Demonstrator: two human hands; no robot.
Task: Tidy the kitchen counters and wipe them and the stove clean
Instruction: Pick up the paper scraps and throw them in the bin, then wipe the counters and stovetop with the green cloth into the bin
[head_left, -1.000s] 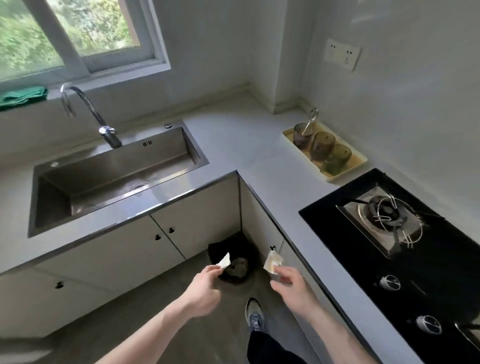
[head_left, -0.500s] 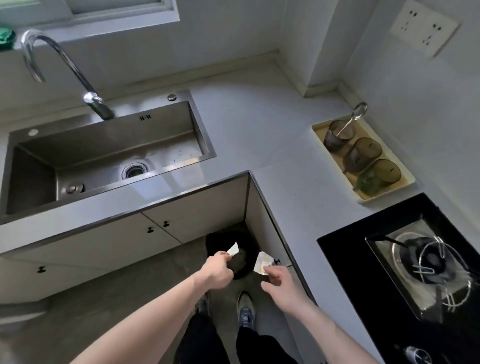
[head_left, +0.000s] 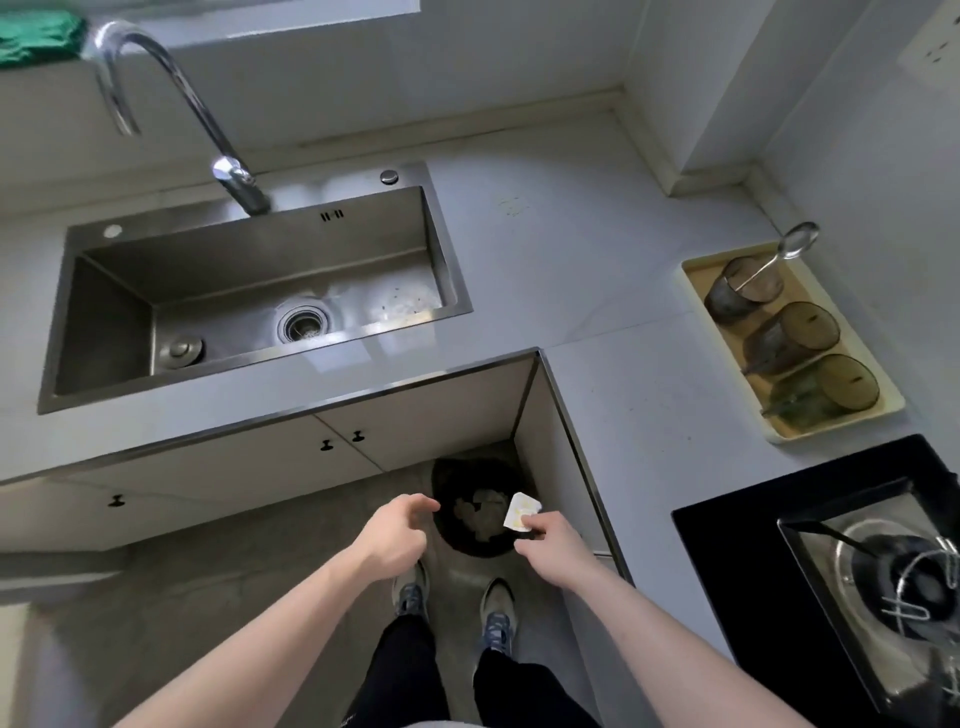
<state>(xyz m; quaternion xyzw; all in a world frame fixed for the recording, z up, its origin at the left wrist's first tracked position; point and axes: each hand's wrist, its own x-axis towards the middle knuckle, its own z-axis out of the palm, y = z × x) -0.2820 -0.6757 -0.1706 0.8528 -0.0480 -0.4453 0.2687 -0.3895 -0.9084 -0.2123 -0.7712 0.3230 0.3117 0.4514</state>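
Note:
A black trash bin (head_left: 457, 540) stands on the floor in the inside corner of the L-shaped grey counter (head_left: 597, 291), with pale scraps lying inside it. My right hand (head_left: 553, 545) pinches a small white and yellow wrapper (head_left: 519, 518) over the bin's right rim. My left hand (head_left: 397, 535) hovers at the bin's left edge with its fingers loosely apart and nothing in them. A black gas stove (head_left: 737, 551) with a metal burner sits on the counter at the lower right.
A steel sink (head_left: 249, 260) with a curved tap (head_left: 171, 98) lies at the left. A yellow tray (head_left: 893, 400) holds three tinted cups, one with a spoon. A green cloth (head_left: 36, 39) rests on the windowsill. My two feet stand just before the bin.
The white scrap my left hand held is gone from it, and that hand's fingers have spread. The camera tilted down and moved nearer the bin. My right hand still holds its wrapper.

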